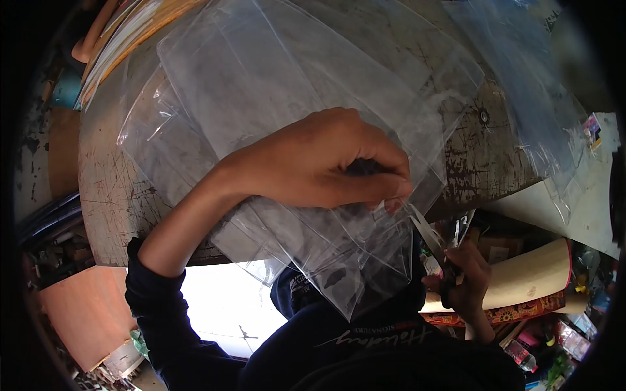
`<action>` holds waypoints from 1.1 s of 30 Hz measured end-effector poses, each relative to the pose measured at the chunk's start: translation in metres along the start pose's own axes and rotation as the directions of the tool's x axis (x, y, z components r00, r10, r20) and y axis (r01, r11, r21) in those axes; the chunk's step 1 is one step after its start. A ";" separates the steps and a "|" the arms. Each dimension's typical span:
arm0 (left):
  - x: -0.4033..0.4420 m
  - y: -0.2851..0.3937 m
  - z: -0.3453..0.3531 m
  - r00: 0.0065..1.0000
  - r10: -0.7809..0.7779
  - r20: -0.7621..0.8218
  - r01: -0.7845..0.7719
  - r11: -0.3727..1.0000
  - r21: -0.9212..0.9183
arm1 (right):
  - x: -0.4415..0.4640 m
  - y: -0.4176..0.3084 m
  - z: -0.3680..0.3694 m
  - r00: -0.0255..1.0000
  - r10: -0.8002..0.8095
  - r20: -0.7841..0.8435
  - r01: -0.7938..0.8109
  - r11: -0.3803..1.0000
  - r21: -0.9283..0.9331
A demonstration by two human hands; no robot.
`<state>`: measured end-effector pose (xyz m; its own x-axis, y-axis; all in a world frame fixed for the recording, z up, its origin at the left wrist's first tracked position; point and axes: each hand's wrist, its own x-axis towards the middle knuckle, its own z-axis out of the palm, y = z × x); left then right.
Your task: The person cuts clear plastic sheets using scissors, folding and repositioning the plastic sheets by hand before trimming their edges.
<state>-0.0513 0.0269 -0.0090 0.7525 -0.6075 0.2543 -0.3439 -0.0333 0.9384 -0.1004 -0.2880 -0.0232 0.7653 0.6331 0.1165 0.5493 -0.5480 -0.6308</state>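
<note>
Clear plastic sheets (228,78) lie in overlapping layers, with a folded corner hanging over the near edge of the worn table (104,189). My left hand (326,163) reaches across them, its thumb and fingers pinched on an edge of the plastic. To the right and lower, my right hand (466,277) is closed around the handles of a pair of scissors (428,234). The scissor blades are spread apart, one tip close to the fingertips of my left hand. Part of the right hand is in shadow.
More clear plastic (541,98) drapes over the table's right side. Stacked papers (124,45) stand at the upper left, near part of another person's arm (88,42). A rolled cream sheet (535,277) and mixed items lie at the lower right. An orange-brown panel (88,313) is at the lower left.
</note>
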 end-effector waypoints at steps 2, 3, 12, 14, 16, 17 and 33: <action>0.001 0.000 -0.001 1.000 0.006 0.008 -0.006 1.000 0.013 | 0.002 -0.001 -0.001 1.000 0.012 -0.003 -0.012 1.000 0.005; 0.001 0.000 -0.001 1.000 0.011 0.016 -0.012 1.000 0.027 | 0.001 0.000 0.000 1.000 0.012 -0.001 -0.012 1.000 0.006; 0.001 0.000 -0.001 0.999 0.007 0.038 -0.009 0.998 0.056 | 0.002 0.003 -0.007 0.996 0.045 0.076 -0.051 0.996 0.074; 0.001 0.001 -0.002 0.999 -0.002 0.036 0.000 0.999 0.049 | -0.003 0.010 -0.008 0.984 0.098 0.148 -0.131 0.962 0.238; 0.001 0.002 -0.002 0.999 -0.009 0.036 0.007 0.999 0.042 | -0.004 0.011 -0.008 0.981 0.112 0.160 -0.151 0.954 0.259; 0.001 0.003 -0.002 0.999 -0.014 0.029 0.013 0.999 0.041 | -0.004 0.011 -0.007 0.977 0.126 0.171 -0.170 0.945 0.280; 0.000 0.002 0.000 1.000 -0.026 -0.012 0.026 0.999 0.034 | 0.004 0.001 -0.007 0.995 0.057 0.079 -0.062 0.996 0.061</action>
<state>-0.0519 0.0266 -0.0072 0.7679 -0.5967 0.2330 -0.3429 -0.0758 0.9363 -0.0944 -0.2897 -0.0182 0.7663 0.6422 0.0191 0.4794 -0.5518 -0.6824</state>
